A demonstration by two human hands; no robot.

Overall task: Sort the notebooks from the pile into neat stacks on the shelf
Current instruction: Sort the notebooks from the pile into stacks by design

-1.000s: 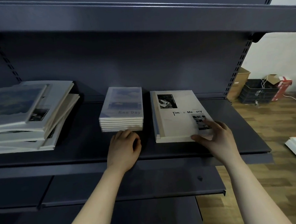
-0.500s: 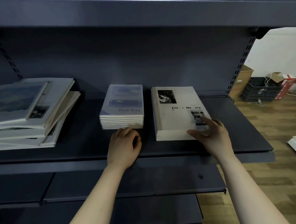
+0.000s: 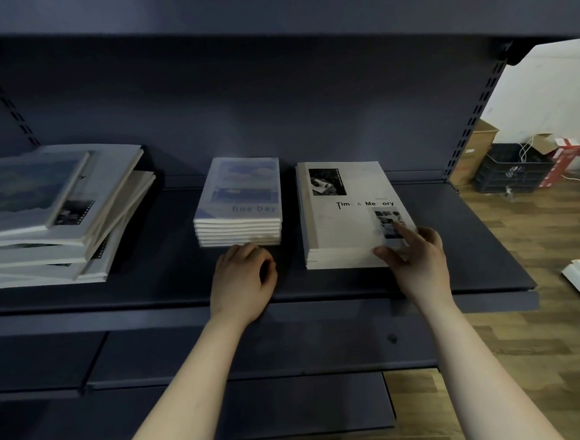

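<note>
On the dark shelf [image 3: 461, 242] both forearms reached forward. Our left hand [image 3: 241, 280], fingers curled and empty, sat just before the small notebook stack [image 3: 242, 202] (messy pile [image 3: 51, 216] further left). Our right hand [image 3: 418, 262] lay open, forefinger pressing the large notebook stack [image 3: 343, 223].

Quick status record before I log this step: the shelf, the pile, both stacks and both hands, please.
shelf: dark metal, carries all three groups
left pile: unsorted, notebooks skewed, mixed sizes
middle stack: small "fine Day" notebooks, edges aligned
right stack: larger "Time & Memory" notebooks, nearly squared
left hand: fingers curled, on the shelf at the middle stack's front edge, holding nothing
right hand: index finger on the right stack's top cover, thumb at its front edge
floor at right: cardboard boxes, black crate
</note>
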